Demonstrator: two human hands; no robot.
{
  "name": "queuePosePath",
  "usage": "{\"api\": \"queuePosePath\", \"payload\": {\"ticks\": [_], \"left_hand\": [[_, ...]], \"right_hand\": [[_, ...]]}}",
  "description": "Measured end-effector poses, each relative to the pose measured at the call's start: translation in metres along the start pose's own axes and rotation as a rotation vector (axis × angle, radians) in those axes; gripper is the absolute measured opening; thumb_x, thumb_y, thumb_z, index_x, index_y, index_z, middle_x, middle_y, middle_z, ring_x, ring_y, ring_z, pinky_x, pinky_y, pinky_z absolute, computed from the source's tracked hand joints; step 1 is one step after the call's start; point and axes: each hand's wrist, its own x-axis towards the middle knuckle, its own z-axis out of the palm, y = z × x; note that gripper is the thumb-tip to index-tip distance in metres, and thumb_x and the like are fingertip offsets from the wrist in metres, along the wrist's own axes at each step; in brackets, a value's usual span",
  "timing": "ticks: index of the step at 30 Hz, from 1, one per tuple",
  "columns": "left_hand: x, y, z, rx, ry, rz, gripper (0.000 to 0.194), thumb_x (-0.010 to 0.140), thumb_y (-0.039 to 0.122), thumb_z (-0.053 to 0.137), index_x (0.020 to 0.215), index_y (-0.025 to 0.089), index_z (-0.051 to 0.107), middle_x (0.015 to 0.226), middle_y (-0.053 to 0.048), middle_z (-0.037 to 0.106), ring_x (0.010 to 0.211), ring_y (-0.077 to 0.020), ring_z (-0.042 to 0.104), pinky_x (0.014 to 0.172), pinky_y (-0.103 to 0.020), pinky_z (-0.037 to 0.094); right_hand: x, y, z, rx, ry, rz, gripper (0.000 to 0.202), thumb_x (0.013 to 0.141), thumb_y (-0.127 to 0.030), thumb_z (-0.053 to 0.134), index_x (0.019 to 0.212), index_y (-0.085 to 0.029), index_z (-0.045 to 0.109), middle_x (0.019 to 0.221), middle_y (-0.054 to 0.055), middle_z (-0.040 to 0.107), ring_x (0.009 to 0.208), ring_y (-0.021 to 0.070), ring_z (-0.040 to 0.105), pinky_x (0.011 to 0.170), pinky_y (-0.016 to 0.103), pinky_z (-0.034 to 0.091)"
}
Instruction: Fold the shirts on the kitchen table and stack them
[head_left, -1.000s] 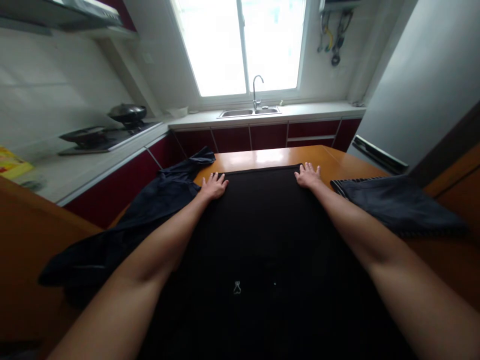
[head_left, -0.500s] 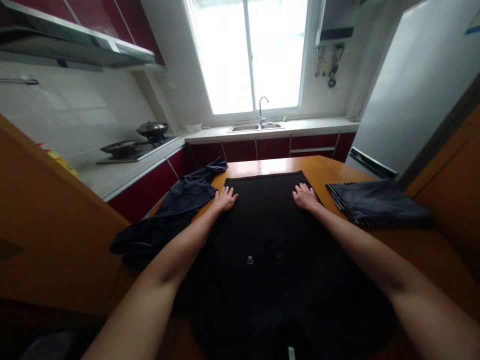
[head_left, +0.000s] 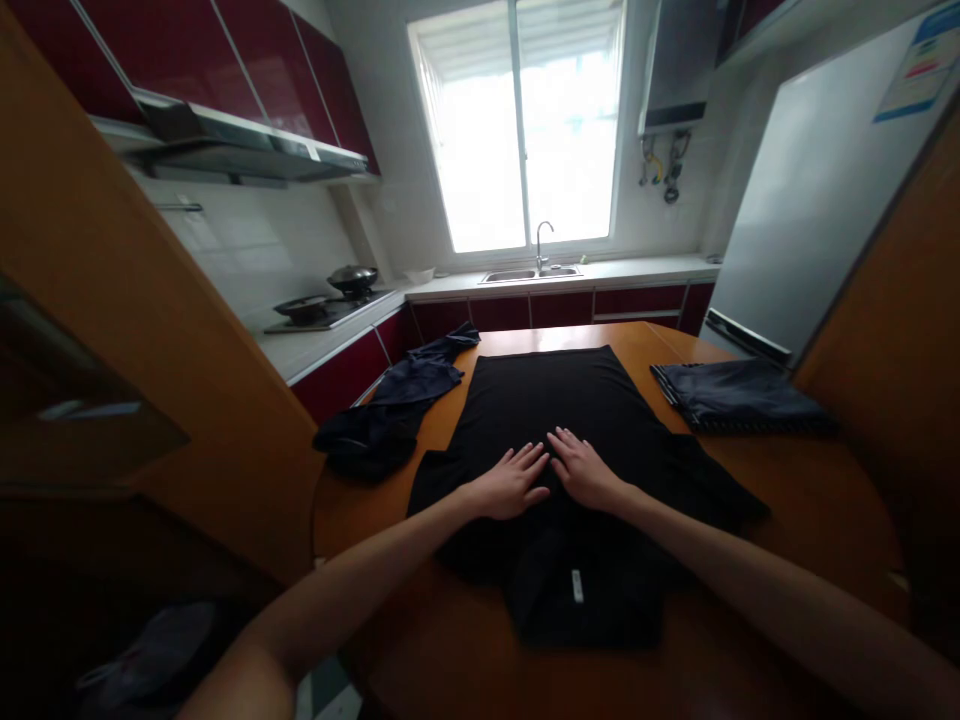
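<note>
Shirt (head_left: 559,400), black, spread flat on the wooden bench (head_left: 787,500), collar end nearest, hem toward the window (head_left: 525,140). Pressed at mid-chest by both palms: left hand (head_left: 512,483) and right hand (head_left: 583,470) side by side, almost touching, fingers (head_left: 529,458) stretched out and slightly fanned, gripping nothing. Small white tag (head_left: 577,586) at the collar, print too small to read. Short sleeves splayed out to either side. Dark blue garment (head_left: 397,400) crumpled just left of the shirt, partly over the bench edge. Folded dark clothing (head_left: 739,395) right of the shirt, apart from it. Beyond: sink (head_left: 529,273) under the window, stove (head_left: 326,305) with a pan, fridge (head_left: 810,200) bearing a blue-topped sticker (head_left: 916,60), lettering illegible.
</note>
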Motion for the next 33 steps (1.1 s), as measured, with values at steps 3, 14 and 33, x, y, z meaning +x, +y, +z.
{"api": "queuePosePath", "payload": {"ticks": [3, 14, 33], "left_hand": [[-0.013, 0.002, 0.013, 0.019, 0.034, -0.017, 0.069, 0.104, 0.056, 0.031, 0.162, 0.021, 0.016, 0.167, -0.011, 0.010, 0.155, -0.0283, 0.007, 0.123, -0.054, 0.012], [-0.019, 0.001, 0.012, -0.015, 0.087, -0.011, 0.063, 0.104, 0.056, 0.034, 0.160, 0.028, 0.024, 0.167, -0.009, 0.017, 0.155, -0.0277, 0.011, 0.123, -0.054, 0.012], [-0.018, -0.003, 0.010, -0.057, 0.083, 0.024, 0.061, 0.104, 0.053, 0.038, 0.159, 0.032, 0.025, 0.168, -0.006, 0.016, 0.155, -0.0267, 0.010, 0.124, -0.054, 0.010]], "right_hand": [[-0.015, 0.001, 0.010, -0.065, 0.008, -0.030, 0.060, 0.101, -0.040, 0.037, 0.155, -0.014, 0.039, 0.164, 0.016, 0.025, 0.153, 0.0279, 0.019, 0.122, 0.050, 0.017], [-0.017, 0.006, 0.006, -0.117, 0.014, -0.014, 0.061, 0.101, -0.044, 0.038, 0.154, -0.015, 0.040, 0.163, 0.017, 0.028, 0.152, 0.0276, 0.021, 0.122, 0.048, 0.018], [-0.017, 0.012, 0.005, -0.112, 0.017, -0.023, 0.061, 0.100, -0.048, 0.040, 0.154, -0.018, 0.041, 0.164, 0.014, 0.029, 0.152, 0.0256, 0.022, 0.123, 0.046, 0.017]]}}
